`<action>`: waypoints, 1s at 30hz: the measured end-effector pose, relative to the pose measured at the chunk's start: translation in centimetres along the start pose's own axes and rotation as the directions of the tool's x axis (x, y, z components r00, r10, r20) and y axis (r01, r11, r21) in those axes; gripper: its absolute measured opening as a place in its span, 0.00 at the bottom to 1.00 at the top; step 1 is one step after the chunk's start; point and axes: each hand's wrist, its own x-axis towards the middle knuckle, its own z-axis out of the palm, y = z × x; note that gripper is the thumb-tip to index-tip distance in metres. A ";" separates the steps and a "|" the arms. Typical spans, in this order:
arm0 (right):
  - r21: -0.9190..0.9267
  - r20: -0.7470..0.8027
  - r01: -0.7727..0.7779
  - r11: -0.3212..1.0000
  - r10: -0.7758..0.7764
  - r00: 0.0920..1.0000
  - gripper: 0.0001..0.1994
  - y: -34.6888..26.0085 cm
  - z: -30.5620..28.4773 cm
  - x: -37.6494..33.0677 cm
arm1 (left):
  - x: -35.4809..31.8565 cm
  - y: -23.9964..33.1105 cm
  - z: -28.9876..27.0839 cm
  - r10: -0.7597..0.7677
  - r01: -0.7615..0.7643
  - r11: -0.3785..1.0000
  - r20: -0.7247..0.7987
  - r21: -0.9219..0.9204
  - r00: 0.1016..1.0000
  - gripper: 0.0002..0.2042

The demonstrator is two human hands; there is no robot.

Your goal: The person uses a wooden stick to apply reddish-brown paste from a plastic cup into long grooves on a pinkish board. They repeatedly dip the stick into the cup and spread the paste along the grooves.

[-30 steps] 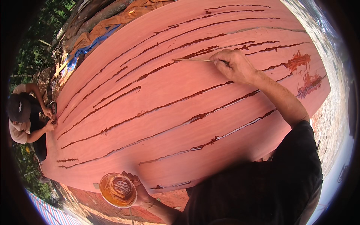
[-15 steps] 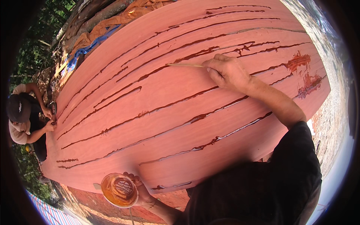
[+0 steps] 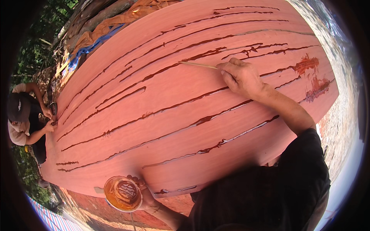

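Note:
A big curved salmon-pink hull (image 3: pixel 181 100) fills the view, its plank seams lined with dark red-brown filler. My right hand (image 3: pixel 239 76) rests on the upper planks and grips a thin pale stick (image 3: pixel 197 64), whose tip points left onto a filled seam. My left hand (image 3: pixel 143 192) is down at the hull's near edge and holds a small round bowl (image 3: pixel 122 193) of glossy orange-brown paste.
Another person (image 3: pixel 24 115) in a cap crouches at the hull's left end, both hands on its edge. Orange and blue sheeting (image 3: pixel 96 36) lies beyond the hull at the upper left. Trees stand at the far left, bare ground at the right.
My right hand with the stick has slid left and slightly down along the seam. The bowl in my left hand has stayed where it was.

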 end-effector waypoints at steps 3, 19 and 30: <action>-0.038 -0.028 0.021 0.999 -0.022 0.999 0.13 0.0 0.6 -0.1 | 0.3 0.0 0.1 -0.014 0.014 1.000 0.021 -0.019 1.000 0.38; 0.081 -0.011 0.035 0.996 -0.034 0.999 0.15 -1.3 1.3 1.2 | -0.1 0.1 -0.5 0.014 -0.014 1.000 -0.017 -0.008 1.000 0.37; -0.063 0.050 0.240 0.969 -0.237 0.970 0.15 4.6 -2.0 1.9 | 0.0 -0.8 0.2 0.068 -0.071 0.997 -0.157 -0.010 0.985 0.35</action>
